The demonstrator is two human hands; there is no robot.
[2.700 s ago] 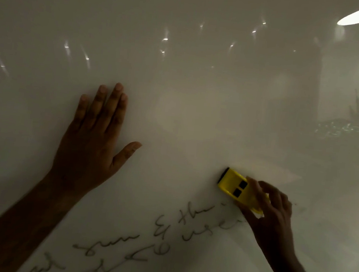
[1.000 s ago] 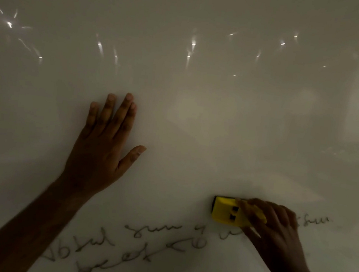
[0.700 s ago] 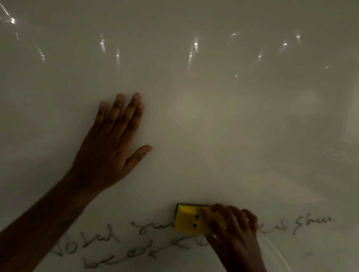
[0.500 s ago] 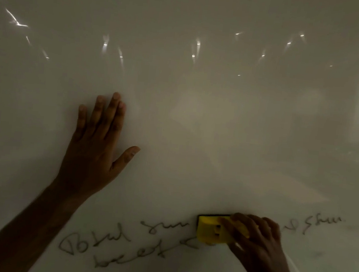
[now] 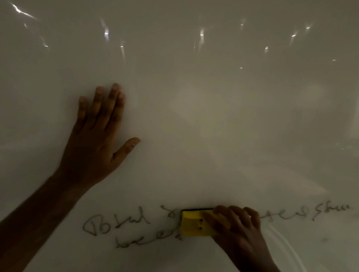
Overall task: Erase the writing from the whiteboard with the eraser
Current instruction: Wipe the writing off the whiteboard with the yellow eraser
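Note:
A glossy whiteboard point(image 5: 202, 82) fills the view in dim light. My right hand point(image 5: 239, 230) is shut on a yellow eraser point(image 5: 193, 224), pressed flat on the board at the lower middle. Dark handwriting point(image 5: 119, 225) runs in two lines to the left of the eraser. A further stretch of writing point(image 5: 313, 211) lies to the right of my right hand. My left hand point(image 5: 97, 144) rests flat and open on the board, fingers pointing up, above and left of the writing.
Bright light glints point(image 5: 201, 35) and faint room reflections show across the upper board. A curved pale smear point(image 5: 290, 255) sits on the board right of my right wrist.
The eraser has swept left and right along the writing and now sits over its middle. Some letters there are gone. My left hand has stayed flat on the board.

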